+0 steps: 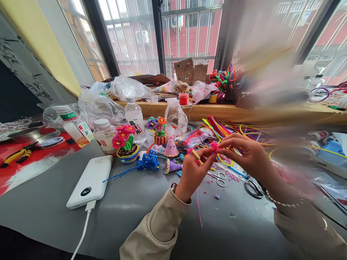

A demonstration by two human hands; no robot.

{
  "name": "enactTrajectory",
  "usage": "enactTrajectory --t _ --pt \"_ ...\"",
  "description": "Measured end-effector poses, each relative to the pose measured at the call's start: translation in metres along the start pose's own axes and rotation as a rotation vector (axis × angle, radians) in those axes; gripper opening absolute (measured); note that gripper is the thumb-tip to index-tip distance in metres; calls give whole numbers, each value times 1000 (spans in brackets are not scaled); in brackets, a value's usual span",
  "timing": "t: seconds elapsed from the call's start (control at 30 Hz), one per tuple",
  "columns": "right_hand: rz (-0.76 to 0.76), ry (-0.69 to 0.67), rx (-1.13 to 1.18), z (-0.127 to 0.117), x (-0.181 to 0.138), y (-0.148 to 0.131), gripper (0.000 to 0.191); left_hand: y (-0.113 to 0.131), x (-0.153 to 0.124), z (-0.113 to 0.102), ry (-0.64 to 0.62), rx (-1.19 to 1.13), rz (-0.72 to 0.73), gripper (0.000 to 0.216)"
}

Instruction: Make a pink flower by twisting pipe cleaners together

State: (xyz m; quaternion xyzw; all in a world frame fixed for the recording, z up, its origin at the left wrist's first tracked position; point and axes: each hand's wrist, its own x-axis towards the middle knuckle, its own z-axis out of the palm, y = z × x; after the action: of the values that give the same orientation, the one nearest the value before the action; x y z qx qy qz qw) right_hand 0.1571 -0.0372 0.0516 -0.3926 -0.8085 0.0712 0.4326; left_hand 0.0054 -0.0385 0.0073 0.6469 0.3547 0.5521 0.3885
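Between my two hands is a small fuzzy pink pipe-cleaner piece [215, 146], bunched like a flower. My left hand [191, 173] pinches it from the left, with a pale yellow band across one finger. From the right, the fingertips of my right hand [248, 157] are closed on the same piece. A thin pink strand [199, 207] shows below my left hand; whether it joins the piece I cannot tell. Beneath the hands lie small scissors [219, 177] among pink clippings. Left of them are a purple cone [172, 166] and a pink cone figure [171, 147].
Pipe-cleaner flower pots [127, 153], a blue pipe-cleaner bunch [148, 161] and a white power bank [90, 180] stand or lie leftward. Bottles [135, 121] line the back. Loose pipe cleaners [214, 126] and black-handled scissors [254, 187] are rightward. A blurred shape covers the upper right.
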Motion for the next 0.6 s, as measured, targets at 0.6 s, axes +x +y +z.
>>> enactTrajectory --t 0.6 --pt "-108 25 -129 2 -2 6 10 2 -1 -1 15 -45 -4 26"
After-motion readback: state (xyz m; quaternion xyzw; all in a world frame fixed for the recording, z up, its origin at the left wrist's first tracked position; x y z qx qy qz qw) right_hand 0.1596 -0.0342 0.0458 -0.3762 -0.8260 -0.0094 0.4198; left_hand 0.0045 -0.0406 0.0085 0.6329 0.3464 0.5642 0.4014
